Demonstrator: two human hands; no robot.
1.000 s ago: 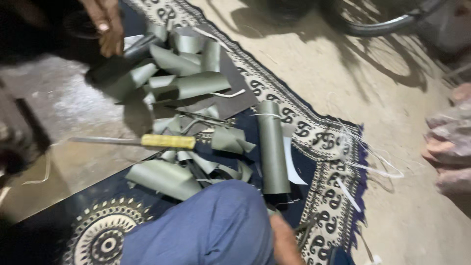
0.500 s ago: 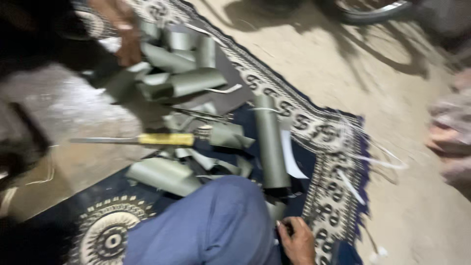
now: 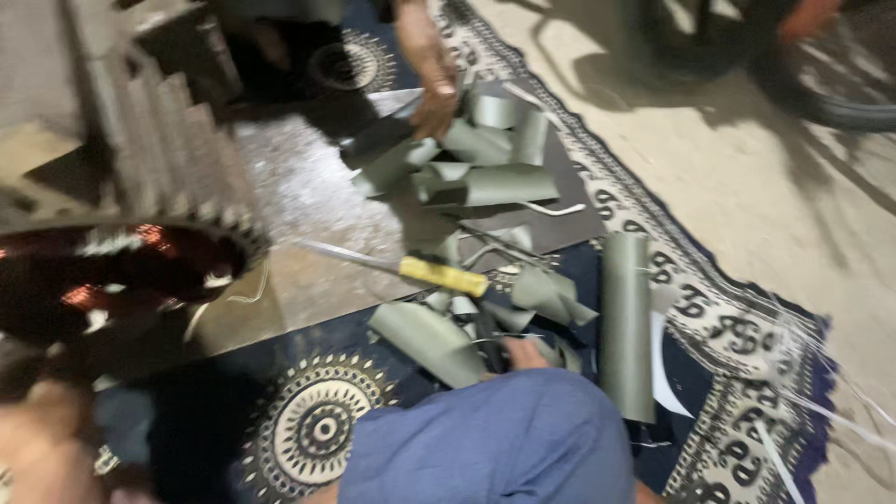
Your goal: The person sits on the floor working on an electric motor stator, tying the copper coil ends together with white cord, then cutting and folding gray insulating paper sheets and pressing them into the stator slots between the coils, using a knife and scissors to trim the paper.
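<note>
Item 1: curled grey-green sheet strips [image 3: 485, 177], heaped on the dark blue patterned rug [image 3: 317, 429], probably to stay within reach. A far hand [image 3: 425, 70] from the top edge pinched one.

Item 2: yellow-handled metal screwdriver [image 3: 443, 275], lying flat just beside the heap.

My right hand [image 3: 527, 355] lay among the strips behind my knee, my left hand [image 3: 37, 448] blurred; I couldn't tell either grip.

The person wears blue cloth trousers [image 3: 504, 439], smooth over the knee; the visible hand [image 3: 427, 65] is bare, unsleeved.
</note>
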